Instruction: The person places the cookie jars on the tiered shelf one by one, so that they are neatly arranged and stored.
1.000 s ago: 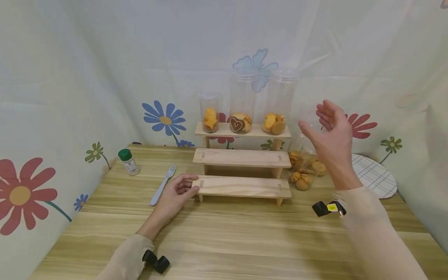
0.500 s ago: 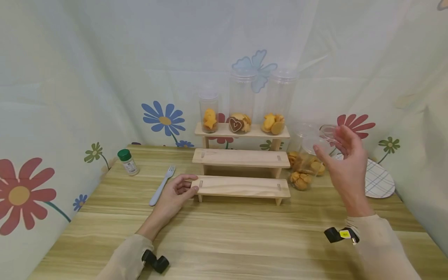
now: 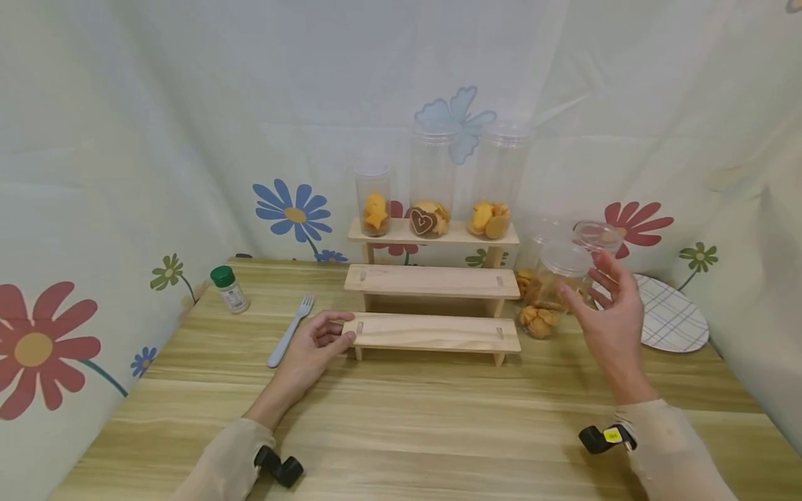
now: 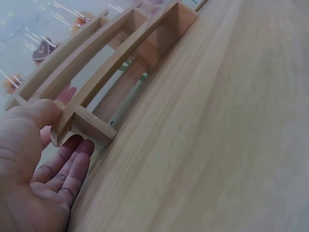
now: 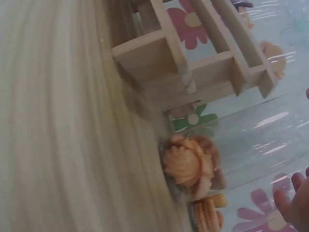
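Note:
My left hand (image 3: 315, 350) holds the left end of the lowest step of a three-tier wooden display rack (image 3: 432, 332). In the left wrist view, the thumb lies on the board's end and the fingers curl below it. On the right, my right hand (image 3: 609, 321) is held beside a tall clear jar (image 3: 564, 259) with swirled cookies at its base, thumb and fingers spread apart. Whether any finger touches the jar is unclear. The right wrist view shows that jar's cookies (image 5: 186, 164) near the rack, with only some fingertips at the edge.
Three lidded cookie jars stand on the top tier, including a heart-cookie jar (image 3: 432, 181). More clear jars (image 3: 597, 236) cluster behind the right hand. A checked plate (image 3: 673, 316) lies far right. At left are a blue-grey fork (image 3: 291, 330) and a green-capped shaker (image 3: 230, 289).
My right hand has come down from its raised position, first rightward and then in toward the front clear jar. The left hand and rack have stayed put.

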A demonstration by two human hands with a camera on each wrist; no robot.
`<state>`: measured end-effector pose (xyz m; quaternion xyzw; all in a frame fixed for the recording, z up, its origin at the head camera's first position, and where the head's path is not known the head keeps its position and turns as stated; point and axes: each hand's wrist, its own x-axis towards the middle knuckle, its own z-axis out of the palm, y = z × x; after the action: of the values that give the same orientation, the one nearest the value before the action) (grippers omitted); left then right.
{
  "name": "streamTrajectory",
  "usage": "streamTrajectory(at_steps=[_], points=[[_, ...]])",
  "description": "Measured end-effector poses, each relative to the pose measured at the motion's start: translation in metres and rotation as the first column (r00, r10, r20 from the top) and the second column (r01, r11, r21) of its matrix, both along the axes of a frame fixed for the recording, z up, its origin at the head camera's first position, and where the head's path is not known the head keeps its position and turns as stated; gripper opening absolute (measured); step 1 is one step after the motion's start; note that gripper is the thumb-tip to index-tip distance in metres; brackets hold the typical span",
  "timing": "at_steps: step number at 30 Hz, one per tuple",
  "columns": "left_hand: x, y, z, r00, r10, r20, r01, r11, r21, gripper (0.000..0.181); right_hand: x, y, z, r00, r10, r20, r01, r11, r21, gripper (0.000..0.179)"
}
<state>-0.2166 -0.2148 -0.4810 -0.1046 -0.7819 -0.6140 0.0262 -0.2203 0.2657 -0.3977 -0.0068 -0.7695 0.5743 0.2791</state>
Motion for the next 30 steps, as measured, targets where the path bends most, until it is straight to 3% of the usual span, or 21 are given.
streamTrajectory(at_steps=[16, 24, 30], points=[[0.0, 0.0, 0.0, 1.0, 0.005, -0.001, -0.005, 1.0, -0.006, 0.038, -0.015, -0.003, -0.039, 0.997, 0.013, 0.072, -0.007, 0.997, -0.075, 0.086], [0.0, 0.0, 0.001, 1.0, 0.002, -0.004, -0.002, 1.0, -0.007, 0.038, -0.02, -0.008, -0.046, 0.997, 0.065, 0.049, -0.058, 0.991, -0.123, 0.079], [0.0, 0.0, 0.0, 1.0, 0.001, 0.0, -0.001, 1.0, 0.001, 0.038, -0.022, -0.008, -0.051, 0.989, 0.1, 0.106, -0.085, 0.986, -0.142, 0.074]])
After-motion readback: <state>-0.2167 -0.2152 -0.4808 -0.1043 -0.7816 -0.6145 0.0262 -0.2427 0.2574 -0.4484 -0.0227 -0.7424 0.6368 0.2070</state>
